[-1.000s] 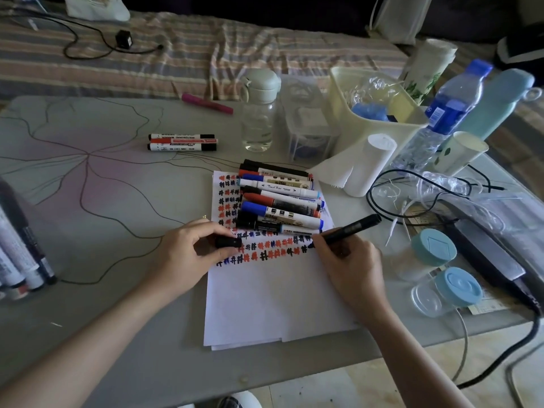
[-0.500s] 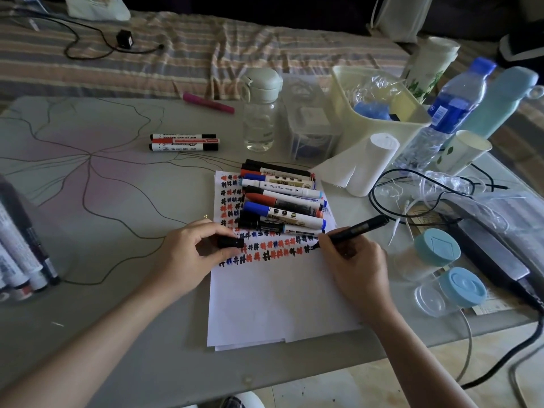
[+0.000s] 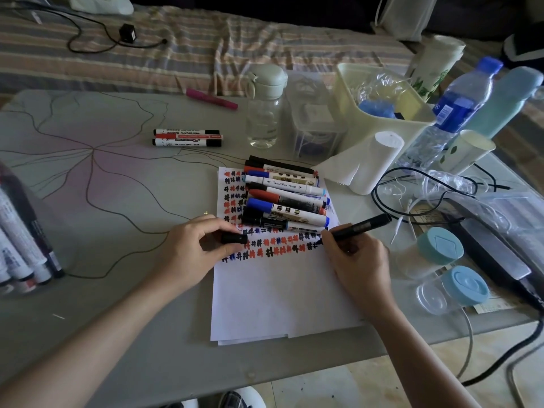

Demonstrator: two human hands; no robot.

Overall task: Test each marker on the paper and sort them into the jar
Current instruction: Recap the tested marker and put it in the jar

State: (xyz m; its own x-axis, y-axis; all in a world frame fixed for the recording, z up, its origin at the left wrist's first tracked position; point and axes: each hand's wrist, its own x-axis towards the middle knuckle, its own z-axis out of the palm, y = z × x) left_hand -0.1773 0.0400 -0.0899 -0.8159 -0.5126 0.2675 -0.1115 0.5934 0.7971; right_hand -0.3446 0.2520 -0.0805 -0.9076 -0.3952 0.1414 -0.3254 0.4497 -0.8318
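My right hand (image 3: 357, 266) grips an uncapped black marker (image 3: 360, 227) with its tip down on the white paper (image 3: 279, 295), at the right end of rows of red, blue and black test marks. My left hand (image 3: 191, 248) pinches the marker's black cap (image 3: 234, 238) at the paper's left edge. A pile of several markers (image 3: 285, 195) lies across the top of the paper. Three more markers (image 3: 187, 137) lie side by side farther back. At the far left edge stands a clear jar (image 3: 20, 231) holding several markers.
Behind the paper stand a glass bottle (image 3: 265, 113), a clear box (image 3: 315, 119), a cream bin (image 3: 379, 107), a tissue roll (image 3: 371, 163) and a water bottle (image 3: 453, 113). Cables (image 3: 412, 189) and two blue-lidded containers (image 3: 441, 272) crowd the right. A pink marker (image 3: 212, 98) lies at the back.
My right hand has moved the black marker's tip a little rightward along the row of marks. The left hand stays put with the cap.
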